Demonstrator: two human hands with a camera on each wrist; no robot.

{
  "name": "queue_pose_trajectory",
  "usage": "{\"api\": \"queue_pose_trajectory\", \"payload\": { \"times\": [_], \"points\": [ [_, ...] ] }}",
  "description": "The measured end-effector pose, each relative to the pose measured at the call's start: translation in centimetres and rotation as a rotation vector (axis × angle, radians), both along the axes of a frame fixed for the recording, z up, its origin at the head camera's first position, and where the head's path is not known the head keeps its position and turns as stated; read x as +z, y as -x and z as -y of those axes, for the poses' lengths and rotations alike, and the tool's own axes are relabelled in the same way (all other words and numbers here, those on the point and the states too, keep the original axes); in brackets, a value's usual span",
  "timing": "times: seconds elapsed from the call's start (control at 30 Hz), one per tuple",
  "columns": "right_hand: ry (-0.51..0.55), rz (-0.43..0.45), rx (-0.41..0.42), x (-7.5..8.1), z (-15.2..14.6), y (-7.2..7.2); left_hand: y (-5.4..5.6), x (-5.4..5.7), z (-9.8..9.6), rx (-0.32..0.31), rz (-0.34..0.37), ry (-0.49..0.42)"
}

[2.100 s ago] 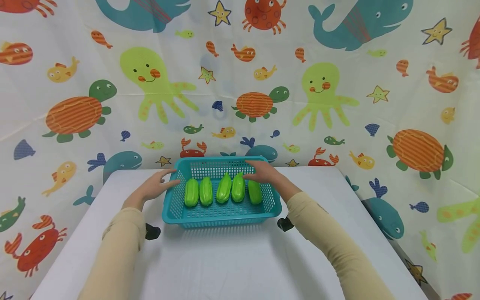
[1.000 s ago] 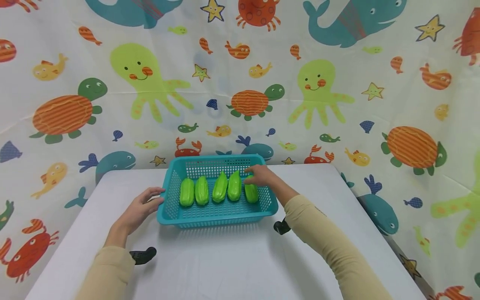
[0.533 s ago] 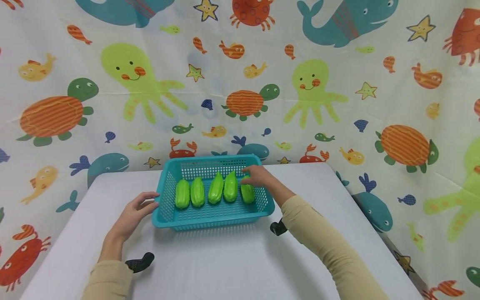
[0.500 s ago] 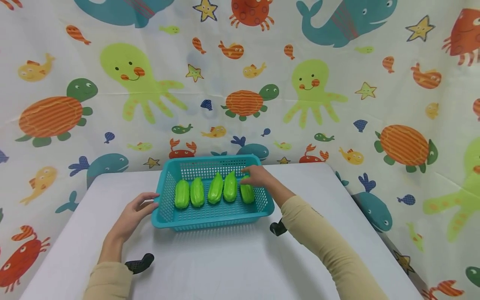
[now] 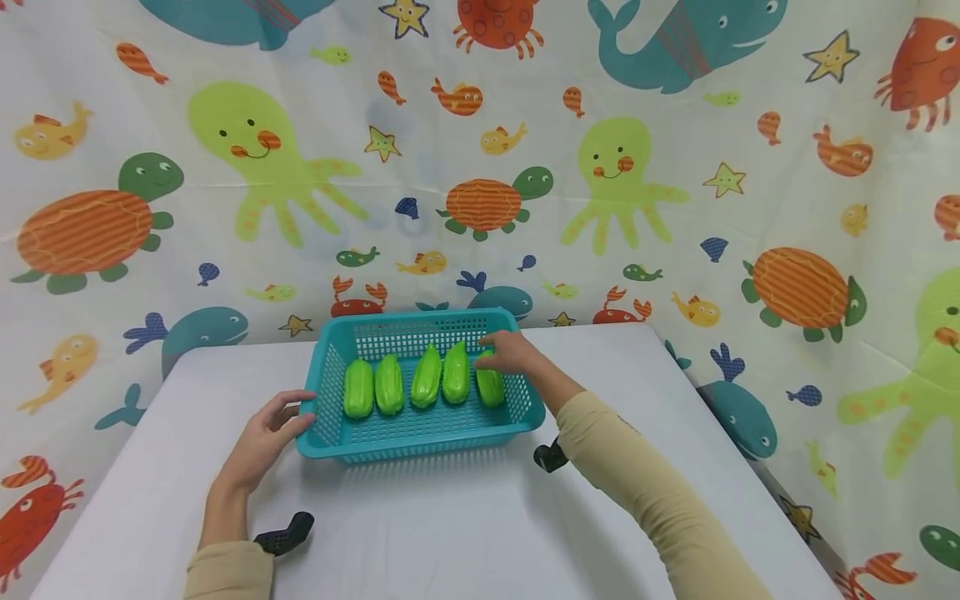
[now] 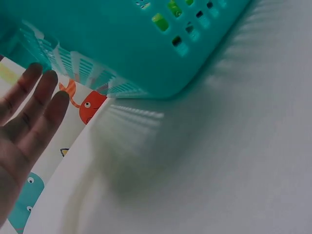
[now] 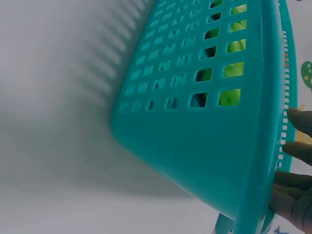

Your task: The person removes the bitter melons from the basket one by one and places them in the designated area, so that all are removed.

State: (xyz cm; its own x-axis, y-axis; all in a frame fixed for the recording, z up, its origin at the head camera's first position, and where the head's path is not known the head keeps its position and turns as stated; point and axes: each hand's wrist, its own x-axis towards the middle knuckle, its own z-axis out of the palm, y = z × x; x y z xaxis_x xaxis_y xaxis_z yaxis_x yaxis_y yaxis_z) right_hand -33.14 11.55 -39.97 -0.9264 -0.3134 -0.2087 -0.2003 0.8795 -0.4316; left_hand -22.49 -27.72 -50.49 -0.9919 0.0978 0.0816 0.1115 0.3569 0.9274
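Note:
A teal plastic basket (image 5: 420, 435) stands at the back of the white table. In it several shiny green, elongated vegetables (image 5: 426, 377) lie side by side; their exact kind I cannot tell. My left hand (image 5: 262, 437) is at the basket's left end, its fingertips at the rim in the head view. In the left wrist view its fingers (image 6: 39, 105) are extended beside the basket wall. My right hand (image 5: 513, 354) reaches over the right end, above the rightmost vegetable (image 5: 491, 387), partly covering it. In the right wrist view its fingers (image 7: 297, 153) hang loosely over the rim, with nothing visible between them.
Black wrist devices (image 5: 285, 534) sit below both wrists. A white curtain (image 5: 420, 50) printed with sea animals hangs behind and beside the table (image 5: 442, 533). The basket's back rim stands close to that curtain.
The left hand has moved down and outward, from above the left rim to beside it. The right hand has come lower over the rightmost vegetable. The head view has turned slightly right.

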Motion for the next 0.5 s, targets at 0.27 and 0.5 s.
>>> {"api": "queue_pose_trajectory", "payload": {
  "times": [0.27, 0.5],
  "points": [
    [0.002, 0.015, -0.014, -0.5, 0.5, 0.0, -1.0, -0.2, 0.3, 0.059, -0.016, 0.014],
    [-0.01, 0.032, -0.047, -0.7, 0.6, 0.0, -1.5, -0.3, 0.3, 0.042, 0.0, 0.004]
  ]
}}
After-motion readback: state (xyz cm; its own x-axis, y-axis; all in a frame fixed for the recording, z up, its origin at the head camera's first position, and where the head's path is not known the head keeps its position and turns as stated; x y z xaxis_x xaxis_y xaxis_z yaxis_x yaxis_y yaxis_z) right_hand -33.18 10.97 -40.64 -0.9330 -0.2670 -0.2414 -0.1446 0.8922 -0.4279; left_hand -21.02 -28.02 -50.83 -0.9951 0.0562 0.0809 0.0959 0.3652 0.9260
